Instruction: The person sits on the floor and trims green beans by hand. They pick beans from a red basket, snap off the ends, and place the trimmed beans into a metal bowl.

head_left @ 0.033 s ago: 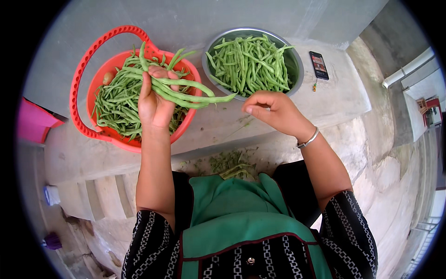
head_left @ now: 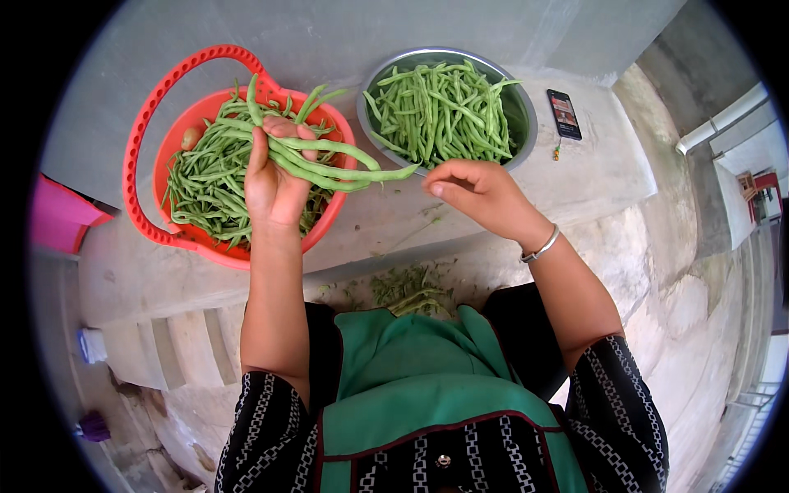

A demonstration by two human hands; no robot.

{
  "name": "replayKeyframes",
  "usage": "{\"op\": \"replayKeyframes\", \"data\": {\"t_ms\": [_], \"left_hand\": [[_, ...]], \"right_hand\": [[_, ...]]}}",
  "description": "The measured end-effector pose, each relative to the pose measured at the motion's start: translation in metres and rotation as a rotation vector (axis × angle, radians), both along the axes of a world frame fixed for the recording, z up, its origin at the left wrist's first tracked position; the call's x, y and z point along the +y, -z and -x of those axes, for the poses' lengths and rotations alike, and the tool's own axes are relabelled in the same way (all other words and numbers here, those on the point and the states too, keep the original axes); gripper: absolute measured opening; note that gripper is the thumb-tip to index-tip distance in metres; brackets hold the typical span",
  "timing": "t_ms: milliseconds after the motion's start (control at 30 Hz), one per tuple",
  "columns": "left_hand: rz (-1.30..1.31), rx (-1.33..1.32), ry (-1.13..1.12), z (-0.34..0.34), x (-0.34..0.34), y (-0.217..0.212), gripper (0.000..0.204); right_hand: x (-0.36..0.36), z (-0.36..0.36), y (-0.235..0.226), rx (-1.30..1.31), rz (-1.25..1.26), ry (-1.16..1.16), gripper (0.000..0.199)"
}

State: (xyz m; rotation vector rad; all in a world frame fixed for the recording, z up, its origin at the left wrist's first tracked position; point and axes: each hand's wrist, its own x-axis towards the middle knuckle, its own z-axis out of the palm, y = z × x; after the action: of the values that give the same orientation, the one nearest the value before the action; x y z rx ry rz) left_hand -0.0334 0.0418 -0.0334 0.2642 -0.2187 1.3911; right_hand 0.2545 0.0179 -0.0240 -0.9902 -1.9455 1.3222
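Note:
My left hand (head_left: 278,182) is closed round a small bunch of green beans (head_left: 341,168), held above a red plastic basket (head_left: 339,209). Their tips point right. Loose green beans (head_left: 205,185) fill much of this basket, and a brownish round object (head_left: 191,138) lies among them. Close to the tips of the held bunch, my right hand (head_left: 485,195) has its fingers curled in a pinch; whatever is between them, if anything, is hidden. Behind that hand a metal bowl (head_left: 526,123) holds a heap of green beans (head_left: 444,111).
Both containers stand on a concrete ledge (head_left: 575,177) against a grey wall. A phone (head_left: 565,115) with a small charm lies right of the bowl. Green scraps (head_left: 411,292) are scattered on the ground below the ledge. A pink object (head_left: 62,215) stands at the far left.
My right hand has shifted slightly left, closer to the tips of the held beans. The left hand and its bunch look unmoved.

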Motion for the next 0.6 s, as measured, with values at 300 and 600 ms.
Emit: {"op": "replayKeyframes", "data": {"t_ms": [300, 600], "left_hand": [[0.09, -0.047, 0.037, -0.023, 0.0, 0.01, 0.011], [0.11, -0.056, 0.048, -0.028, 0.001, 0.015, 0.015]], "right_hand": [[-0.009, 0.041, 0.017, 0.123, -0.041, 0.23, 0.023], [-0.012, 0.035, 0.019, -0.029, -0.457, 0.269, 0.015]]}}
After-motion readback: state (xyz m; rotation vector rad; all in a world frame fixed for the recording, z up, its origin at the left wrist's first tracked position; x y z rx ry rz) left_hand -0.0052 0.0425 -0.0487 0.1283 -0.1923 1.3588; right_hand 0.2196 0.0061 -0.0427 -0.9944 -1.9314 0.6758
